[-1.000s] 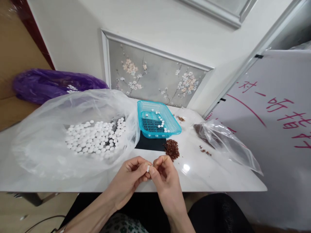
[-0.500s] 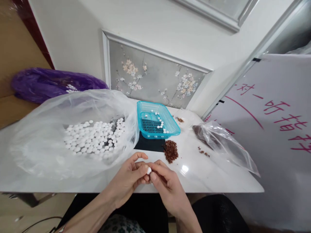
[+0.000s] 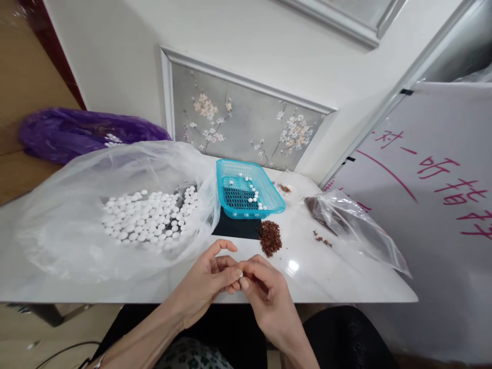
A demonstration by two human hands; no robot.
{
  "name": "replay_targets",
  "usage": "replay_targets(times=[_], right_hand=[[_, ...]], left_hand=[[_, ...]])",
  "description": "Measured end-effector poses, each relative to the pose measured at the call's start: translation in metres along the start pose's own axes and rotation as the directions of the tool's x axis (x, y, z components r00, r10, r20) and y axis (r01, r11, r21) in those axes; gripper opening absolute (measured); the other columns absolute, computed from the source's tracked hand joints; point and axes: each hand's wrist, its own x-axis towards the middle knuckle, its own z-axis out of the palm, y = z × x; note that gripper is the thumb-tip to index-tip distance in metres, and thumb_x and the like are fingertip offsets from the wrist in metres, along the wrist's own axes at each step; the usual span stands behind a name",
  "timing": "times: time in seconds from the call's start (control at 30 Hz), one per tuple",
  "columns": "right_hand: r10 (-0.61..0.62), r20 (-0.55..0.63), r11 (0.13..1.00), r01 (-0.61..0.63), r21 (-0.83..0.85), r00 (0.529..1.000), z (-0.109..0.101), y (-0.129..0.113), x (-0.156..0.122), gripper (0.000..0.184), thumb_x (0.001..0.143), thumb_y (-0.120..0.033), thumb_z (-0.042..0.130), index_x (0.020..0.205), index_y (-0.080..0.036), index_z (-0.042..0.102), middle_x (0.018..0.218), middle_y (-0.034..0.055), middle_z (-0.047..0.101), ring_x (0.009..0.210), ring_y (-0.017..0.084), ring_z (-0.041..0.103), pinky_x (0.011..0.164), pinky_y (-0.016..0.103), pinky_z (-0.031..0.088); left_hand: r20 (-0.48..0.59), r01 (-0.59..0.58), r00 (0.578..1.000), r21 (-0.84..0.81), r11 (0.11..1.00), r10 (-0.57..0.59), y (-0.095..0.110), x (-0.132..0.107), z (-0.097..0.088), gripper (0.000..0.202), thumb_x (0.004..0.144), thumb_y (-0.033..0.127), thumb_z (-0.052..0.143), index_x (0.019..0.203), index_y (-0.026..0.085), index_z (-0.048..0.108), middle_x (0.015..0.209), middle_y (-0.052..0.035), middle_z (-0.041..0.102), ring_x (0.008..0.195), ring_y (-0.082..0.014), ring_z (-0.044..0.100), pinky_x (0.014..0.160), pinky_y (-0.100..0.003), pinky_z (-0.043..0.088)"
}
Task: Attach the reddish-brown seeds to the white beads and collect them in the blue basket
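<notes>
My left hand (image 3: 207, 281) and my right hand (image 3: 265, 289) meet at the near table edge, fingertips pinched together. Between them a small white round piece (image 3: 240, 274) barely shows, mostly hidden by the fingers. A heap of the same white pieces (image 3: 149, 218) lies in an open clear plastic bag (image 3: 77, 225) to the left. Several more white pieces sit in a turquoise mesh basket (image 3: 230, 177) behind the hands. A little pile of reddish-brown bits (image 3: 270, 238) lies just beyond my right hand.
A clear bag with dark brown contents (image 3: 346, 220) lies at the right on the white table (image 3: 338, 282). A purple bag (image 3: 77, 133) rests at the back left. A whiteboard with red writing (image 3: 434, 179) leans at the right. A flowered panel (image 3: 246, 123) stands behind.
The hands dropped slightly toward the table edge and closed tighter. The white piece, plainly visible between the fingertips earlier, is now almost covered.
</notes>
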Motion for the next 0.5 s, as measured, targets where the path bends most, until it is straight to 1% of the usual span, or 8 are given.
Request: replay_targets(times=[0.2, 0.33, 0.43, 0.5], right_hand=[[-0.013, -0.069, 0.999, 0.011, -0.036, 0.998, 0.0047, 0.0037, -0.0008, 0.019, 0.087, -0.015, 0.050, 0.092, -0.019, 0.068, 0.079, 0.0022, 0.052, 0.068, 0.015, 0.053, 0.060, 0.026, 0.042], [-0.023, -0.092, 0.999, 0.020, -0.036, 0.995, 0.0080, 0.0068, -0.0014, 0.020, 0.088, -0.014, 0.049, 0.093, -0.019, 0.068, 0.079, 0.0023, 0.053, 0.070, 0.015, 0.055, 0.062, 0.026, 0.044], [-0.026, -0.086, 0.999, 0.023, -0.036, 0.996, 0.0064, 0.0062, -0.0007, 0.020, 0.089, -0.015, 0.048, 0.094, -0.020, 0.067, 0.079, 0.0015, 0.052, 0.069, 0.014, 0.054, 0.062, 0.025, 0.044], [-0.029, -0.043, 0.999, 0.027, -0.039, 0.999, 0.0031, 0.0044, 0.0004, 0.020, 0.091, -0.018, 0.047, 0.096, -0.021, 0.066, 0.078, 0.0011, 0.051, 0.070, 0.014, 0.053, 0.063, 0.025, 0.044]], left_hand=[[-0.009, -0.021, 1.000, 0.047, 0.999, 0.021, -0.0022, 0.0008, 0.0003, 0.029, 0.077, 0.023, 0.068, 0.097, 0.022, 0.047, 0.067, 0.0049, 0.061, 0.058, -0.0056, 0.049, 0.058, -0.019, 0.038], [-0.012, -0.023, 1.000, 0.058, 0.998, 0.024, -0.0029, 0.0021, -0.0002, 0.028, 0.076, 0.022, 0.069, 0.096, 0.021, 0.049, 0.066, 0.0055, 0.059, 0.057, -0.0057, 0.047, 0.058, -0.019, 0.038], [-0.020, -0.032, 0.999, 0.057, 0.998, 0.033, -0.0034, 0.0026, -0.0003, 0.028, 0.077, 0.024, 0.068, 0.097, 0.021, 0.050, 0.066, 0.0057, 0.059, 0.057, -0.0059, 0.048, 0.058, -0.019, 0.038], [-0.036, -0.047, 0.998, 0.042, 0.998, 0.048, -0.0048, 0.0021, 0.0004, 0.028, 0.077, 0.026, 0.069, 0.098, 0.021, 0.050, 0.065, 0.0059, 0.058, 0.057, -0.0060, 0.048, 0.058, -0.019, 0.038]])
